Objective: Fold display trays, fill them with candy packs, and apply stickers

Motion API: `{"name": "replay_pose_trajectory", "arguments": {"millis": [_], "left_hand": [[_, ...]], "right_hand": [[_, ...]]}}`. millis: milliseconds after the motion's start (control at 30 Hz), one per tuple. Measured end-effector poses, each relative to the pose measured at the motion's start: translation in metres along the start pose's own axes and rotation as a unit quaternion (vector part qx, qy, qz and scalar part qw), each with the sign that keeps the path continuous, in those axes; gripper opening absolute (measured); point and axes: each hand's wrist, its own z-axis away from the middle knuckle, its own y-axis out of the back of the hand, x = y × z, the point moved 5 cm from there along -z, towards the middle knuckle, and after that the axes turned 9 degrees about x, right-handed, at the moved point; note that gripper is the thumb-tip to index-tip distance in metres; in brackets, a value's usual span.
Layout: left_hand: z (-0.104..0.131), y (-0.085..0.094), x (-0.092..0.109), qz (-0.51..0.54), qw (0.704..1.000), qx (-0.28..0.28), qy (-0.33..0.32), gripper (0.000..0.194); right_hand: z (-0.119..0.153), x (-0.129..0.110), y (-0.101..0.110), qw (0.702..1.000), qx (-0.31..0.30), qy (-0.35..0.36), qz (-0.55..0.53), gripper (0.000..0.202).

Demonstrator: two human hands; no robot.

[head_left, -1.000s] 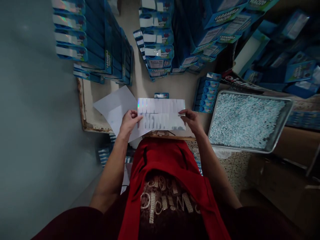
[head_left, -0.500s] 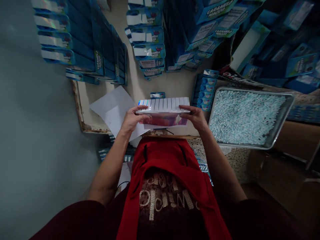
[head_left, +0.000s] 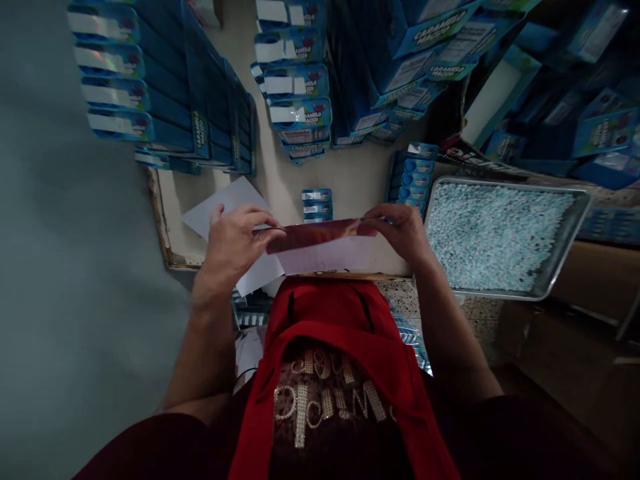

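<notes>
A shiny reddish strip (head_left: 315, 237), probably a reflective sheet, stretches between my hands above the near edge of the table. Thumb and fingers of my left hand (head_left: 233, 243) pinch its left end. At the other end, my right hand (head_left: 400, 230) is closed on the strip's corner. Below the strip, a pale paper sheet (head_left: 325, 258) shows; whether the two are joined I cannot tell. Several small blue packs (head_left: 317, 196) with pale labels sit in a short column just behind the strip. White paper (head_left: 227, 199) lies beneath and beside my left hand.
Blue boxes (head_left: 300, 81) marked "Caramelo Macizo" stand in tall stacks at the back. A row of small blue packs (head_left: 417, 165) lies near my right hand. To the right is a metal tray (head_left: 565, 257) full of pale blue pieces. A wall (head_left: 75, 267) borders the left.
The sheet in my hands has tilted and come nearer, so its white-striped side no longer shows. My left hand has moved left and turned. More of the small packs behind are visible.
</notes>
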Motion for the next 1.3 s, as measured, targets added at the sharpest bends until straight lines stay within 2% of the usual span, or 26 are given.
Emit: {"name": "replay_pose_trajectory", "arguments": {"millis": [67,133,200,267,333,400,467,600,667,767,833,867,933,1000,1067,1100,1200,1300], "left_hand": [[-0.008,-0.014,0.023,-0.045,0.984,-0.157,-0.076,0.045],[-0.012,-0.044,0.039,-0.050,0.953,-0.279,-0.106,0.036],[-0.014,-0.081,0.046,-0.031,0.937,-0.337,-0.087,0.022],[-0.015,-0.113,0.048,-0.013,0.936,-0.346,-0.067,0.021],[-0.016,-0.132,0.047,0.013,0.942,-0.330,-0.063,0.018],[-0.020,-0.136,0.039,0.042,0.949,-0.306,-0.058,0.014],[-0.028,-0.128,0.021,0.059,0.957,-0.283,-0.030,0.009],[-0.031,-0.109,-0.032,0.129,0.953,-0.259,0.093,0.015],[-0.022,-0.106,-0.054,0.191,0.940,-0.217,0.182,0.019],[-0.003,-0.111,-0.070,0.279,0.907,-0.091,0.301,0.029],[0.008,-0.117,-0.073,0.329,0.879,-0.013,0.346,0.036],[0.012,-0.120,-0.073,0.351,0.865,0.008,0.359,0.039],[0.019,-0.125,-0.073,0.381,0.846,0.016,0.374,0.047],[0.023,-0.123,-0.071,0.386,0.845,0.009,0.370,0.052],[0.026,-0.115,-0.070,0.376,0.855,0.006,0.356,0.052],[0.027,-0.111,-0.069,0.371,0.859,0.003,0.352,0.051],[0.032,-0.101,-0.067,0.368,0.861,-0.014,0.349,0.048],[0.034,-0.099,-0.068,0.380,0.861,-0.020,0.338,0.046]], "right_hand": [[-0.005,0.003,-0.004,0.996,-0.069,-0.027,-0.057,0.028],[-0.011,0.011,-0.009,0.990,-0.102,-0.045,-0.083,0.036],[-0.015,0.020,-0.014,0.991,-0.112,-0.049,-0.047,0.039],[-0.016,0.026,-0.018,0.990,-0.127,-0.032,0.045,0.042],[-0.016,0.026,-0.022,0.981,-0.149,0.002,0.127,0.038],[-0.018,0.026,-0.022,0.974,-0.152,0.030,0.165,0.026],[-0.022,0.032,-0.018,0.975,-0.136,0.025,0.172,0.025],[-0.030,0.063,-0.002,0.982,-0.114,-0.080,0.129,0.033],[-0.033,0.073,0.005,0.984,-0.106,-0.119,0.078,0.039],[-0.040,0.083,0.012,0.984,-0.074,-0.157,0.035,0.040],[-0.047,0.087,0.014,0.979,-0.044,-0.180,0.080,0.035],[-0.050,0.088,0.013,0.974,-0.033,-0.186,0.126,0.032],[-0.054,0.082,0.006,0.955,-0.007,-0.172,0.241,0.029],[-0.054,0.060,-0.011,0.933,0.040,-0.111,0.340,0.033],[-0.047,0.028,-0.042,0.920,0.073,-0.017,0.386,0.038],[-0.042,0.011,-0.063,0.919,0.070,0.030,0.386,0.038],[-0.028,-0.027,-0.130,0.928,0.002,0.131,0.349,0.037],[-0.023,-0.040,-0.175,0.930,-0.015,0.171,0.325,0.037]]}}
